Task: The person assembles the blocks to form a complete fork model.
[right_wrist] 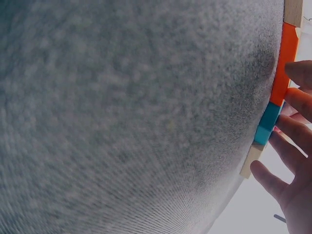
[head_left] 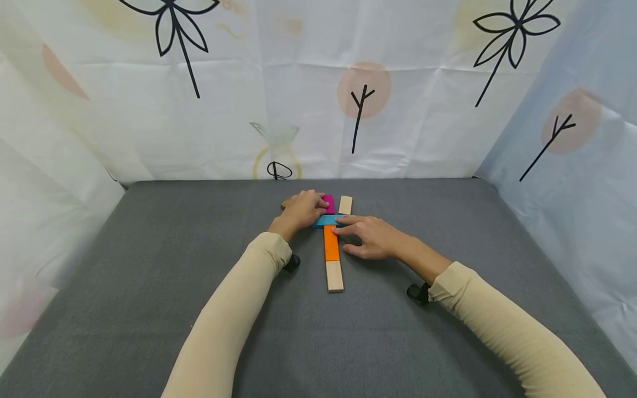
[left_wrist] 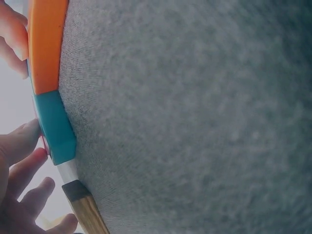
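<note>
Several coloured and plain wooden blocks lie together on the grey table. My left hand (head_left: 303, 209) pinches the magenta block (head_left: 330, 202) with thumb and index finger, just behind the blue block (head_left: 325, 220). The blue block lies crosswise, and an orange block (head_left: 330, 243) runs from it toward me. My right hand (head_left: 372, 236) rests from the right with extended, spread fingers, its fingertips on the blue and orange blocks. A plain wooden block (head_left: 334, 276) continues the row at the near end. Another pale block (head_left: 345, 205) stands behind the blue one's right end.
A brown wooden block (head_left: 285, 203) shows partly behind my left hand. The grey table (head_left: 149, 265) ends at a printed white cloth (head_left: 308, 94) along the back, with cloth on both sides as well.
</note>
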Demonstrator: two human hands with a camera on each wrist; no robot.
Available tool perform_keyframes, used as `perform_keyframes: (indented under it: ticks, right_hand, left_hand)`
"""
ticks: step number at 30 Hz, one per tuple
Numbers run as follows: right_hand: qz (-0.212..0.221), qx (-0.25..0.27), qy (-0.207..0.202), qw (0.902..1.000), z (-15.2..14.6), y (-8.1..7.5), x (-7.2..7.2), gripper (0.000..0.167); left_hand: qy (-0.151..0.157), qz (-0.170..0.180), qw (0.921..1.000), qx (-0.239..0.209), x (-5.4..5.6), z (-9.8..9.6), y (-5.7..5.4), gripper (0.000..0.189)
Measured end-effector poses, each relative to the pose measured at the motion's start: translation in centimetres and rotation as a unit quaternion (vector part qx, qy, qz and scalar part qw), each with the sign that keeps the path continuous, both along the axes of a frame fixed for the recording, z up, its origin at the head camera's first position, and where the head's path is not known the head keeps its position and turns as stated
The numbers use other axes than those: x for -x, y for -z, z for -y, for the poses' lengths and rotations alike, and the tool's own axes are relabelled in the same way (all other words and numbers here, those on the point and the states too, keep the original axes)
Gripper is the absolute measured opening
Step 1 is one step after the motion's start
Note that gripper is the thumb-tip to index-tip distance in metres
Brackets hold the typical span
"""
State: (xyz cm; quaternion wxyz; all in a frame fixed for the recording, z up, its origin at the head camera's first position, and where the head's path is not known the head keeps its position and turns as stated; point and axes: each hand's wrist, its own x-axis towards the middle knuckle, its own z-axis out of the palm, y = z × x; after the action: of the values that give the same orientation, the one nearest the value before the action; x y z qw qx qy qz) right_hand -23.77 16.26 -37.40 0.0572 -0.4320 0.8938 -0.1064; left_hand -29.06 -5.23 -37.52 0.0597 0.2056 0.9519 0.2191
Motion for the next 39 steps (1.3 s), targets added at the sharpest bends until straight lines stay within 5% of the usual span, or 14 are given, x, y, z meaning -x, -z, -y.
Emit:
perform_keyframes:
  ticks: [17, 39]
  right_hand:
    - [-0.001, -0.001, 0.001, 1.0, 0.07, 0.07, -0.12, 0.047]
    - [-0.003, 0.005, 0.001, 1.0, -0.02, 0.23, 0.02, 0.047]
  left_hand:
    - [0.01, -0.001, 0.9999, 0.008, 0.07, -0.08, 0.15, 0.03]
    - [-0.013, -0.014, 0.9997, -0.012, 0.3, -0.45, 0.36, 0.029]
